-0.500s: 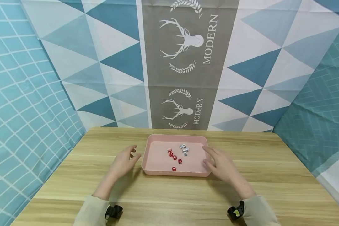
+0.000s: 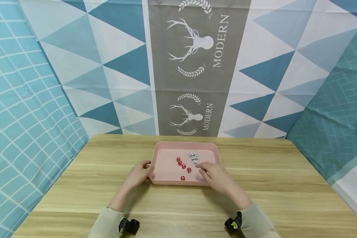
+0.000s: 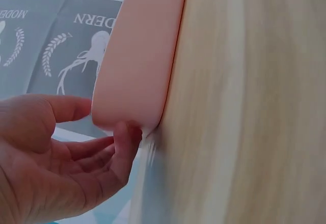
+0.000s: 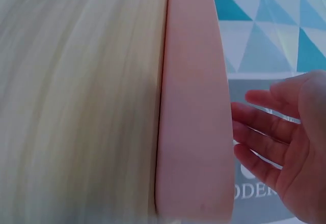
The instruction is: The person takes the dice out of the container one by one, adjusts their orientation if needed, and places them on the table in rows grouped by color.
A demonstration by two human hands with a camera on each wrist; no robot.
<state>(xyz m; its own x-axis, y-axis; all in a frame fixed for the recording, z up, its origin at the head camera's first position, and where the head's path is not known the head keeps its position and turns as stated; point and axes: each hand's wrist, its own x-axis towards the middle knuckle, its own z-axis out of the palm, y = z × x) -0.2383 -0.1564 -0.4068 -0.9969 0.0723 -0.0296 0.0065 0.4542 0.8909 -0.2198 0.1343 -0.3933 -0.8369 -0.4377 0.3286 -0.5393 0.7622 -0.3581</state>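
Observation:
A shallow pink tray (image 2: 166,182) sits on the wooden table, with several red dice (image 2: 183,166) and several white dice (image 2: 193,156) in it. The white dice lie bunched toward the back right; the red ones trail from the middle to the front wall. My left hand (image 2: 139,175) holds the tray's left front corner, thumb at the rim and fingers against the outer wall, as the left wrist view also shows. Over the tray's right part is my right hand (image 2: 218,178), its fingers loosely extended near the white dice and holding nothing.
The wooden table (image 2: 178,205) spreads out around the tray. Behind it hangs a patterned cloth (image 2: 193,82) with deer heads and triangles. Blue tiled cloth (image 2: 32,115) lines the left side, and teal cloth (image 2: 339,99) the right.
My left hand has moved right from beside the tray onto its left corner and taken hold. My right hand has shifted left, from the tray's right edge to over its inside.

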